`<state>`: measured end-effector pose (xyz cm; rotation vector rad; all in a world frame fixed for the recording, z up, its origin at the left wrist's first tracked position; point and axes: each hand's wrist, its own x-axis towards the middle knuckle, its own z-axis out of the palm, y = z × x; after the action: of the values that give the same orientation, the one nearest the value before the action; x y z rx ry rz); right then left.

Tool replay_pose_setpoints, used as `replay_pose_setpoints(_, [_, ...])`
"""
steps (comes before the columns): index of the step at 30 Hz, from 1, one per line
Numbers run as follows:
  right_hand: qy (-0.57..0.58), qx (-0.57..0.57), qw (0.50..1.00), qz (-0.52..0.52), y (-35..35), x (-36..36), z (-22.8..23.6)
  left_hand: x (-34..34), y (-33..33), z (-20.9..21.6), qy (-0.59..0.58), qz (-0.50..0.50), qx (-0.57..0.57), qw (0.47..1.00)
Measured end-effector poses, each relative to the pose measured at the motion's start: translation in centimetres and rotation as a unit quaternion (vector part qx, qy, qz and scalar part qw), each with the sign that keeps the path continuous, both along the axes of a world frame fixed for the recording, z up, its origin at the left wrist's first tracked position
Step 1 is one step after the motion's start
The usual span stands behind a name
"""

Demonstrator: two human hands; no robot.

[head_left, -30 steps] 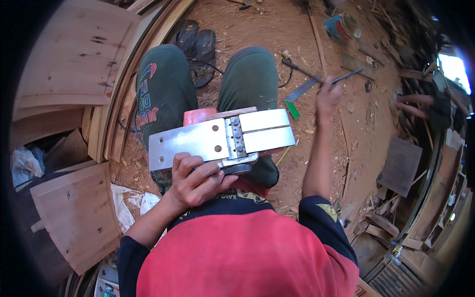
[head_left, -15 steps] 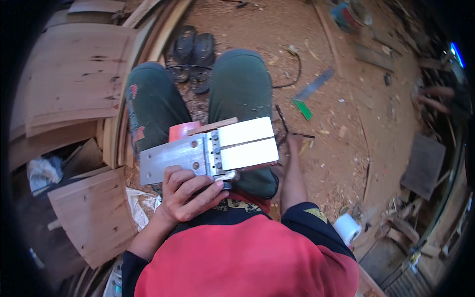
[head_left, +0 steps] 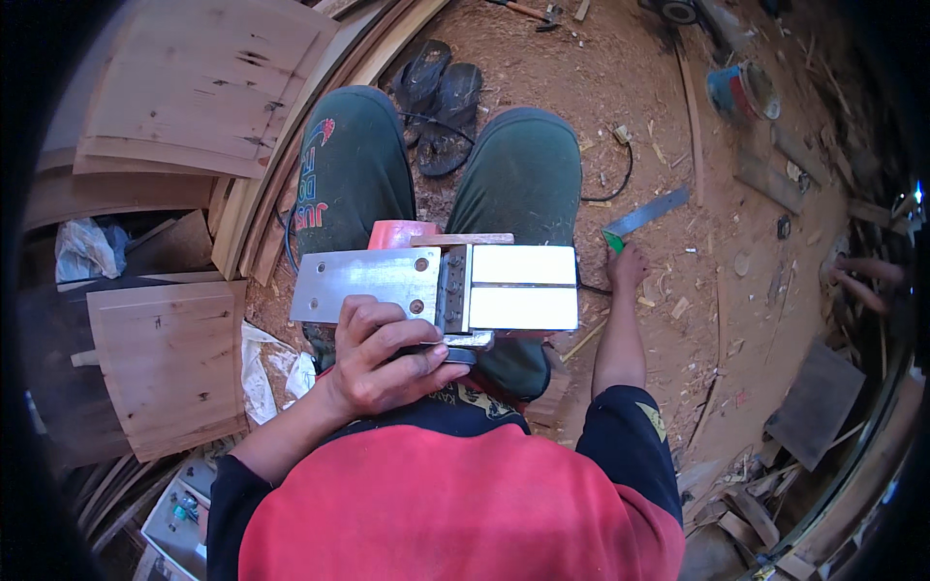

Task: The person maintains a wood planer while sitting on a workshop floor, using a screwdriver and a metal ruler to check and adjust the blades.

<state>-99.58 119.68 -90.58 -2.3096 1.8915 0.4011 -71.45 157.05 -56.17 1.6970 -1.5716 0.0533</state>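
Note:
An electric hand planer (head_left: 368,281) lies upside down across my thighs, its flat metal sole plates facing up and the cutter slot between them. My left hand (head_left: 383,360) is closed around its near side, thumb and fingers at the edge by the slot. Part of its red body shows beyond the plates, beside a thin wooden strip (head_left: 475,238). Out to the right, my right hand (head_left: 628,266) reaches down to the floor with its fingers closed on the green handle of a try square (head_left: 651,211). The square's metal blade points away to the right.
Wooden panels (head_left: 208,87) and long boards line the left side. Dark sandals (head_left: 446,107) lie beyond my knees, with a black cable near them. A paint bucket (head_left: 741,92), a hammer (head_left: 528,12) and wood scraps are on the shavings-covered floor. Another person's limb (head_left: 867,281) shows far right.
My right hand has moved forward from beside my right thigh to the try square and taken its green handle. My left hand stays on the planer. The whole view has shifted.

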Motion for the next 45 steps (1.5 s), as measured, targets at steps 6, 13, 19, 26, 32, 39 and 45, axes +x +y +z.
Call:
replay_pose_setpoints(6, [-0.346, 0.057, 0.932, -0.096, -3.1, -1.5, 2.4, 0.1, 0.7, -0.4, 0.007, 0.032, -0.012, 0.999])
replay_pose_setpoints(13, [-0.377, -0.097, 0.917, -0.082, -3.4, -2.5, 22.9, 0.3, 0.7, -1.0, 0.011, 0.002, -0.019, 1.0])
replay_pose_setpoints(19, [-0.571, -0.144, 0.808, -0.025, 0.1, 1.6, 32.1, 0.4, 1.0, -1.3, 0.006, -0.001, -0.035, 0.999])
replay_pose_setpoints(26, [-0.701, -0.194, 0.685, -0.042, 0.3, 2.4, 32.5, 0.3, 1.3, -1.6, 0.01, 0.003, -0.044, 0.999])
replay_pose_setpoints(32, [-0.787, -0.223, 0.575, -0.017, 1.8, 4.3, 33.9, 0.3, 1.4, -1.5, 0.004, 0.009, -0.036, 0.999])
replay_pose_setpoints(39, [-0.631, -0.206, 0.672, 0.328, 8.5, 13.9, 36.8, 0.5, 1.4, -1.5, 0.005, -0.007, -0.025, 1.0])
replay_pose_setpoints(45, [-0.753, 0.044, 0.52, 0.4, 10.9, 21.7, 36.3, 0.5, 1.3, -1.5, 0.009, -0.008, -0.028, 1.0])
